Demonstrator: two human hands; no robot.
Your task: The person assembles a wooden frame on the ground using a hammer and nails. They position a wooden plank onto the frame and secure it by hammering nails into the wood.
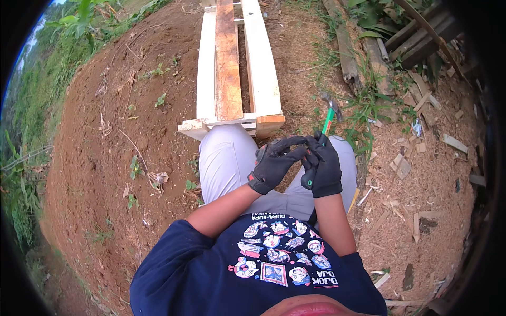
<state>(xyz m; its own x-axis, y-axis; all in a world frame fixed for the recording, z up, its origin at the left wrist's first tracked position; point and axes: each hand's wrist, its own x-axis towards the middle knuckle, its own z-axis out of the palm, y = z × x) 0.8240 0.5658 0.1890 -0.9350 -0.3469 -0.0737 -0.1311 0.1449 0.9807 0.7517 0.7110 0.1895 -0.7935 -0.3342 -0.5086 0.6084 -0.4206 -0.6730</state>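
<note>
A claw hammer (330, 120) with a green and black handle stands head up in my right hand (326, 167), which wears a black glove. My left hand (275, 164), gloved too, meets it at the fingertips. Its fingers are curled and pinched together; whatever lies between them is too small to make out. Just beyond my knees stands a long wooden frame (263, 68) with pale, whitish side boards. A rough brown plank (227, 73) lies lengthwise along its middle. The frame's near end touches or nearly touches my left knee.
Bare brown soil (105, 174) slopes off to the left toward green plants (31, 105). On the right, wood scraps (401, 166) and shavings litter the ground. Old weathered beams (345, 47) lie at the far right, near stacked boards (421, 39).
</note>
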